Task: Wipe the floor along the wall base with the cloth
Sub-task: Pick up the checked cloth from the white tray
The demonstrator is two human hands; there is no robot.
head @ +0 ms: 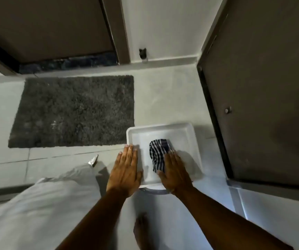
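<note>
A dark blue and white striped cloth (158, 153) lies bunched inside a white rectangular tub (193, 141) on the light floor. My right hand (174, 171) rests flat over the cloth's near end, fingers spread, pressing on it rather than gripping it. My left hand (126, 169) lies flat on the tub's left rim, fingers together and holding nothing. The wall base (172, 60) runs along the far side, a pale skirting strip under a white wall.
A dark grey shaggy mat (73, 110) lies left of the tub before a doorway. A brown door (264, 98) stands open on the right. A small foil scrap (93, 160) lies on the tiles. My bent knee (42, 204) and bare foot (142, 230) are below. A black doorstop (142, 53) sits on the wall.
</note>
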